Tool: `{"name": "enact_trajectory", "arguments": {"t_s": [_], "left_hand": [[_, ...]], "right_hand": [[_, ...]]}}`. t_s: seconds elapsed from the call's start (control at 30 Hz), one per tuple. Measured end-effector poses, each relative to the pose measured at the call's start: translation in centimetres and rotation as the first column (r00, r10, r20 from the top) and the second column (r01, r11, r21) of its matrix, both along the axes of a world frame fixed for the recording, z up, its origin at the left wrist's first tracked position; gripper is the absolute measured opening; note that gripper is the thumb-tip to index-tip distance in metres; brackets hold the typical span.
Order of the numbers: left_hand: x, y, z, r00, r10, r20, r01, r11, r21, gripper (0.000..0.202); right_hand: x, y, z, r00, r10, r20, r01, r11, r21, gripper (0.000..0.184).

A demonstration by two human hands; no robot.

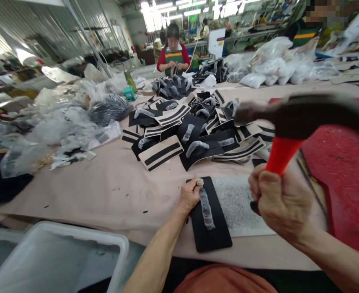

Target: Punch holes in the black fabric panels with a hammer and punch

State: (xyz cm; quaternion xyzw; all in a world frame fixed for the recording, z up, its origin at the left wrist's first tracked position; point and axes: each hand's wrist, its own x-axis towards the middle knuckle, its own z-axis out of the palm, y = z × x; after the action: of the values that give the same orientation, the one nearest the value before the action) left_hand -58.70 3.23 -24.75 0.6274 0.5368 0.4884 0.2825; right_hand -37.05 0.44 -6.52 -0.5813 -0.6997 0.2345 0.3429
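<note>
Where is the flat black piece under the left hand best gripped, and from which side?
Probably its near short end, from the person's side. The flat black piece is thin and level, so only an edge offers a pinch. The left hand pinches a small metal part at the far corner, and the right hand holds the hammer raised over the right side.

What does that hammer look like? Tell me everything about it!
The hammer has a dark, metal-looking head, blurred, and a bright red handle. The right hand grips the handle, holding it raised in the air, head pointing left, near the black piece where the left hand pinches a small metal piece.
</note>
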Motion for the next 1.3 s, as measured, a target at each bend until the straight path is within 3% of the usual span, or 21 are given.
{"name": "enact_trajectory", "arguments": {"t_s": [0.2,0.27,0.33,0.4,0.43,0.5,0.57,0.63,0.7,0.8,0.83,0.9,0.93,0.97,1.0,1.1,1.17,1.23,1.3], "left_hand": [[0.1,-0.1,0.1,0.999,0.009,-0.038,-0.010,1.000,-0.005,0.019],[0.1,-0.1,0.1,1.000,0.015,-0.021,-0.015,1.000,0.005,0.020],[0.1,-0.1,0.1,1.000,0.016,-0.003,-0.016,1.000,0.005,0.021],[0.1,0.0,0.1,1.000,0.008,-0.002,-0.008,1.000,-0.001,0.022],[0.0,0.1,0.1,1.000,0.003,-0.010,-0.003,1.000,-0.002,0.022],[-0.1,0.0,0.1,0.999,0.003,-0.034,-0.003,1.000,0.006,0.022],[-0.1,-0.1,0.1,0.999,0.005,-0.052,-0.004,1.000,0.015,0.021],[0.0,-0.3,0.2,0.998,-0.001,-0.058,0.001,1.000,0.006,0.020],[0.1,-0.3,0.4,0.999,-0.014,-0.038,0.013,1.000,-0.024,0.018],[-0.3,0.8,1.1,0.982,0.044,0.183,-0.022,0.992,-0.124,0.012],[-0.7,1.3,1.5,0.934,0.123,0.335,-0.070,0.984,-0.166,0.017],[-1.8,2.2,2.8,0.713,0.296,0.635,-0.174,0.953,-0.248,0.029],[-2.5,2.2,3.5,0.590,0.347,0.729,-0.200,0.938,-0.284,0.033],[-3.2,1.9,4.4,0.513,0.365,0.777,-0.185,0.931,-0.315,0.036],[-3.9,1.1,5.3,0.496,0.360,0.790,-0.129,0.931,-0.343,0.037],[-4.6,-3.3,7.5,0.626,0.280,0.728,0.109,0.892,-0.438,0.037],[-3.9,-6.7,8.5,0.707,0.212,0.674,0.204,0.852,-0.483,0.032],[-2.4,-9.1,8.6,0.749,0.140,0.648,0.284,0.816,-0.504,0.026],[-0.2,-10.3,8.1,0.791,0.055,0.610,0.341,0.788,-0.513,0.017]], "right_hand": [[2.2,0.3,-5.8,0.924,0.235,0.301,-0.154,0.950,-0.271,0.038],[3.7,0.6,-7.0,0.943,0.250,0.221,-0.155,0.915,-0.372,0.041],[5.0,0.6,-8.3,0.975,0.203,0.094,-0.125,0.843,-0.523,0.046],[5.7,0.5,-9.7,0.979,0.143,0.142,-0.025,0.786,-0.618,0.044],[5.7,0.3,-10.4,0.961,0.125,0.246,0.046,0.807,-0.589,0.040],[4.8,-0.1,-11.2,0.868,0.084,0.490,0.107,0.930,-0.351,0.030],[2.7,-0.4,-11.3,0.808,0.036,0.587,0.005,0.998,-0.068,0.026],[-0.3,-0.5,-11.4,0.850,0.122,0.513,-0.174,0.983,0.055,0.032],[-3.3,-0.3,-11.9,0.876,0.303,0.375,-0.345,0.938,0.047,0.034],[-6.1,0.3,-14.0,0.860,0.425,0.283,-0.446,0.895,0.010,0.031],[-6.5,0.4,-14.8,0.864,0.418,0.282,-0.438,0.899,0.010,0.030],[-6.5,0.5,-16.1,0.875,0.403,0.268,-0.425,0.905,0.026,0.030],[-6.3,0.5,-16.5,0.885,0.395,0.248,-0.417,0.908,0.042,0.031],[-6.1,0.4,-16.8,0.898,0.381,0.221,-0.404,0.913,0.064,0.034],[-5.9,0.4,-17.0,0.912,0.364,0.189,-0.384,0.919,0.089,0.038],[-5.8,0.3,-17.0,0.961,0.273,0.049,-0.277,0.948,0.157,0.038],[-5.7,0.5,-16.8,0.978,0.203,-0.044,-0.192,0.964,0.185,0.032],[-5.2,0.7,-16.3,0.990,0.130,-0.049,-0.116,0.970,0.214,0.026],[-4.1,0.9,-15.7,0.996,0.049,0.081,-0.067,0.967,0.247,0.023]]}}
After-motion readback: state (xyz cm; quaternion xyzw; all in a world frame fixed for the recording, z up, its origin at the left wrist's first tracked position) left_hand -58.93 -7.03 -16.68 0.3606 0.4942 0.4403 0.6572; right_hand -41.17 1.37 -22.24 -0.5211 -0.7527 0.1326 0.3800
